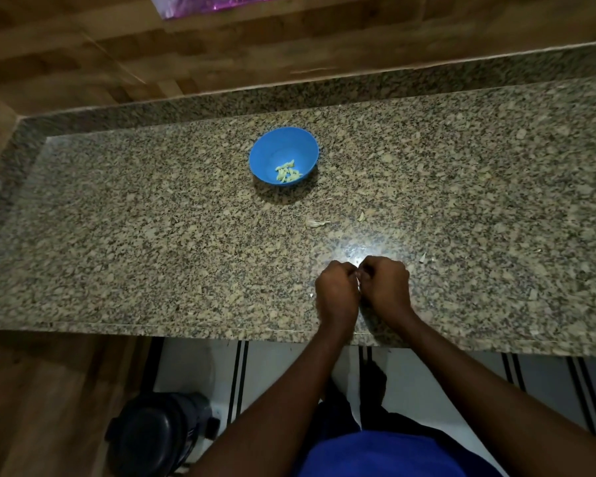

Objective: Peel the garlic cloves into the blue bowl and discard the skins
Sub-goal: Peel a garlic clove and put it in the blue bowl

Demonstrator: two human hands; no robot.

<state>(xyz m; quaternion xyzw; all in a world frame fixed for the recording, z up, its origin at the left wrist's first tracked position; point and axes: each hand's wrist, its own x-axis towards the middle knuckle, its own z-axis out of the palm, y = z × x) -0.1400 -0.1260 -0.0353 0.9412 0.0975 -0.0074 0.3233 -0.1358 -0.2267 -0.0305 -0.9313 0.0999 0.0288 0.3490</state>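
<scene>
Hands: left hand [334,290] and right hand [386,285] touching, fingers curled together on a small pale clove [359,281], mostly hidden.
Scraps: skins [316,222] between hands and bowl.
Bowl: blue bowl [272,146] beyond hands, holding peeled cloves [287,172].
Risk: the clove may slip onto the counter [152,235]; skins blend into the granite.

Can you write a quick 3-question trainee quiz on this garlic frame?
1. True or false: the blue bowl already holds peeled cloves.
2. Where do the left hand and right hand meet? A) over the bowl B) near the counter's front edge C) at the dark bin on the floor
3. What lies loose on the counter between bowl and hands?

Key: 1 true; 2 B; 3 bits of garlic skin.
</scene>
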